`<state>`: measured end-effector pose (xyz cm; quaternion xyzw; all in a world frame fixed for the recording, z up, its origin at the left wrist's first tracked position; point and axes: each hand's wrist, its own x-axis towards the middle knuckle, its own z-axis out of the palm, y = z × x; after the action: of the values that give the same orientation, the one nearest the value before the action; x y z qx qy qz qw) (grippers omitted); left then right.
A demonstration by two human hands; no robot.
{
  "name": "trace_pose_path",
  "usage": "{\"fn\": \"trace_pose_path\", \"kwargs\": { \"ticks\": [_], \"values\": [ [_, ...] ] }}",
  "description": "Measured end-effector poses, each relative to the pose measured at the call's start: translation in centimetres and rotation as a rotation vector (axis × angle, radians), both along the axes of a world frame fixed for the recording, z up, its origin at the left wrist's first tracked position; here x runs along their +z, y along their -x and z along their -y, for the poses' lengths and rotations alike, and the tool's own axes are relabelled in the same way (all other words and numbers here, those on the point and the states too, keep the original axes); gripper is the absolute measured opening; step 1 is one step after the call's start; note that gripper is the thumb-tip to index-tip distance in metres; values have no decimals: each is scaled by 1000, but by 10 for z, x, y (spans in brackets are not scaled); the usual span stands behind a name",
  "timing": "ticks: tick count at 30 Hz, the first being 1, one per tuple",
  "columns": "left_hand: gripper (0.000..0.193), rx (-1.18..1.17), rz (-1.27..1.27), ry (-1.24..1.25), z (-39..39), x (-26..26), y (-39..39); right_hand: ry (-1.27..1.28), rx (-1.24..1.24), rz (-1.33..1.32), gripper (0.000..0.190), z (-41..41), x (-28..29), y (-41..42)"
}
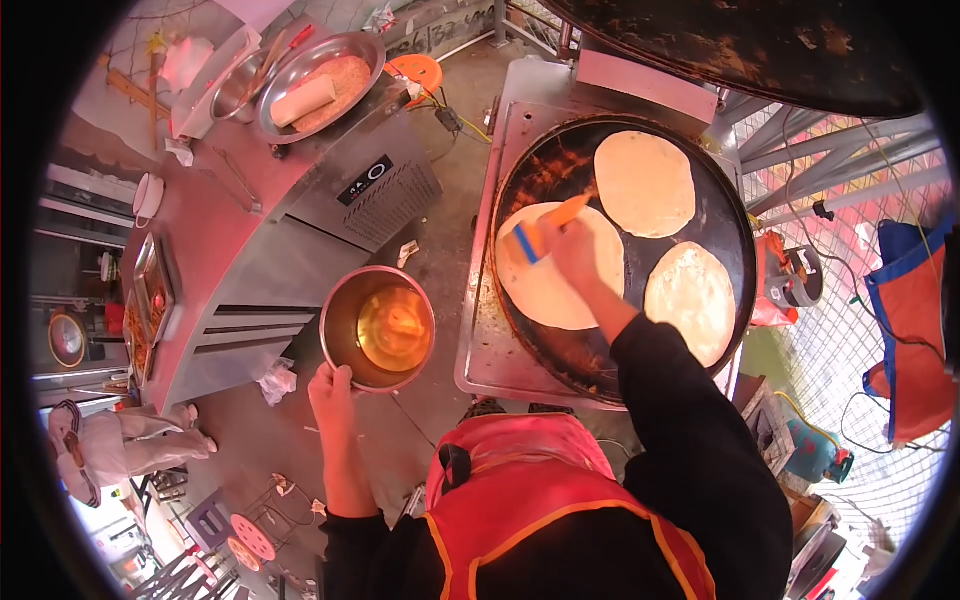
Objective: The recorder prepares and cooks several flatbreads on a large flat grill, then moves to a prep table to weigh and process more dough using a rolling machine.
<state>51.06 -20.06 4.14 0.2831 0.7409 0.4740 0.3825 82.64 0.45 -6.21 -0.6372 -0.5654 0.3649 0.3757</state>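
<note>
Between the thumb and fingers of my left hand (333, 388) is the rim of a metal pot (337, 330), tilted so that the yellow oil (394, 330) inside shows. My right hand (571, 251) grips a basting brush (564, 212) with an orange handle and a blue band. The brush is over the left flatbread (559, 300) on a large round griddle (634, 300); motion blurs its tip, so contact is unclear. A second flatbread (645, 187) lies at the far side. The third flatbread (690, 304), on the right, has a glossy top.
A raised dark griddle lid (750, 45) hangs above the far right. On the left counter (217, 202) stands a steel basin (330, 86) with filling and a pale roll. Another person (112, 442) stands at the far left. A gas cylinder (814, 450) is at the right.
</note>
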Motion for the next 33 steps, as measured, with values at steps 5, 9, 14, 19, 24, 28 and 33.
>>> {"fn": "trace_pose_path", "kwargs": {
  "ticks": [5, 9, 14, 19, 24, 28, 33],
  "values": [
    [13, 21, 19, -5, 4, -11, 6, -115, -226, 102, 18, -43, 4, -62],
    [12, 9, -8, 8, -3, -7, 1, -354, 346, 88, 31, -5, 3, -45],
    [13, 30, 58, -11, -2, -4, -2, -341, 937, 237, 23, 94, 34, -50],
    [14, 43, 62, -39, 4, -3, -12, 142, 339, 56, 21, 104, 48, -86],
    [15, 43, 49, -19, 7, -7, -13, 3, -212, 6, 33, -7, -7, -148],
    [15, 30, 51, -1, 5, -4, -17, -82, -256, -143, 36, 1, -35, -181],
    [14, 54, 59, -15, 2, 6, -26, 184, -455, -218, 23, 101, -13, -198]
  ]
}}
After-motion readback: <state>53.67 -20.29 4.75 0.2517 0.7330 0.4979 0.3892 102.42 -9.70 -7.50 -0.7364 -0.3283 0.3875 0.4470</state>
